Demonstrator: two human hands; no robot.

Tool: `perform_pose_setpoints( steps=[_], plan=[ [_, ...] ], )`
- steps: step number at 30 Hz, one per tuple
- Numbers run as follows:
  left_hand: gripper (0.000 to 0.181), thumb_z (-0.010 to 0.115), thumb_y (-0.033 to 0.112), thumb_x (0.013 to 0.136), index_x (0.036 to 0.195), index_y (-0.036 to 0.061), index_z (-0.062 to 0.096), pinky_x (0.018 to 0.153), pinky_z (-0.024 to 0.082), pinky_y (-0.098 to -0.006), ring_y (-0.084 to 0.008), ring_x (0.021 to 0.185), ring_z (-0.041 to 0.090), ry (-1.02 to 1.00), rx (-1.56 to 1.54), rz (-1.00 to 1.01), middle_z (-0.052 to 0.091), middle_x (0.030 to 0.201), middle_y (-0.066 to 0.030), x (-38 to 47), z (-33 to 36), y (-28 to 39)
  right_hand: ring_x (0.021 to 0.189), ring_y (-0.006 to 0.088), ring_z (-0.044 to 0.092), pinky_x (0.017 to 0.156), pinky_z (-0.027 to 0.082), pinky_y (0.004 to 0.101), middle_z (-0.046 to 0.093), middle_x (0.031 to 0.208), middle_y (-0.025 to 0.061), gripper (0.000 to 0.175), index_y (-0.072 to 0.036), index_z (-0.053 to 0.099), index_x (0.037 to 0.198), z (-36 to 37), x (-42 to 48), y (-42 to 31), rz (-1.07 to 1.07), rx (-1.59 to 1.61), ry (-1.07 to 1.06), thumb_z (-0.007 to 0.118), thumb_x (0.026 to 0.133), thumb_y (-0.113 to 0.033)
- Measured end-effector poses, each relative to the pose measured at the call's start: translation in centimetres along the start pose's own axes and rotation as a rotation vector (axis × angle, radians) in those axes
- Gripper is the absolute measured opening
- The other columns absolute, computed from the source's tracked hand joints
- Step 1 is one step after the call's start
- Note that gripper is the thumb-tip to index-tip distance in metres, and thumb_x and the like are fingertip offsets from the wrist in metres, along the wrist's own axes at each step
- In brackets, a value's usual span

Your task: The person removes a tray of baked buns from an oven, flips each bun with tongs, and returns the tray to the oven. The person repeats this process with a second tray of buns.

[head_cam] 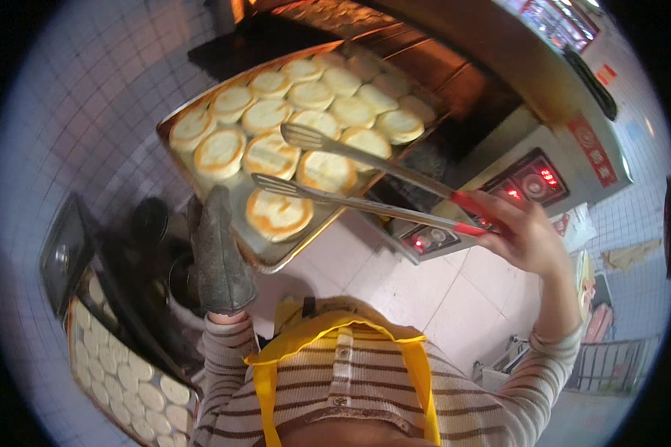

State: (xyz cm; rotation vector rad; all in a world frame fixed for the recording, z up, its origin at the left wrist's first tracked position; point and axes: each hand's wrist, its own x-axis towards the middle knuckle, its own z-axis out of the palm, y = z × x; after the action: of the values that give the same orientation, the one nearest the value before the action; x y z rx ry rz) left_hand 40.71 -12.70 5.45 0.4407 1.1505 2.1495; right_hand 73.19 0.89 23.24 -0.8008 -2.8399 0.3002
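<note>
A metal baking tray slopes out of the oven, its far end still inside. Round flat breads with browned rims lie on it in rows; one bread sits by itself near the front corner. My left hand wears a dark, worn oven mitt and grips the tray's left front edge. In my right hand are metal tongs with red handle grips. Their slotted ends are spread apart over the breads; I cannot tell whether they touch any.
Control panels with red lit digits are on the oven's front, to the right. At lower left, another tray holds many pale round dough pieces beside dark pans. Light tiles cover the floor. A white plastic bag hangs at right.
</note>
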Motion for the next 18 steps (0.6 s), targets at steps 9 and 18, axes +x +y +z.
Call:
perform_pose_setpoints(
  steps=[9,18],
  plan=[
    [0.038,0.057,0.015,0.094,0.127,-0.0030,0.054,0.095,0.048,-0.0344,-0.0207,0.107,0.059,-0.169,0.204,0.012,0.061,0.117,-0.0109,3.8,-2.5,1.1,0.073,0.0322,0.065,0.067,0.052,0.0378,0.066,0.090,0.0177,0.059,-0.001,0.057,0.131,4.0,-2.2,4.2,-0.016,0.220,-0.041,0.073,0.085,-0.036],
    [0.043,0.063,0.020,0.093,0.127,-0.0044,0.053,0.090,0.051,-0.0329,-0.0203,0.103,0.061,-0.087,0.364,0.048,0.061,0.117,-0.0114,8.2,-4.4,0.0,0.083,0.0321,0.066,0.076,0.053,0.0383,0.067,0.096,0.0202,0.063,0.004,0.056,0.130,5.1,-5.4,4.2,0.082,0.306,0.110,0.071,0.086,-0.038]
  ],
)
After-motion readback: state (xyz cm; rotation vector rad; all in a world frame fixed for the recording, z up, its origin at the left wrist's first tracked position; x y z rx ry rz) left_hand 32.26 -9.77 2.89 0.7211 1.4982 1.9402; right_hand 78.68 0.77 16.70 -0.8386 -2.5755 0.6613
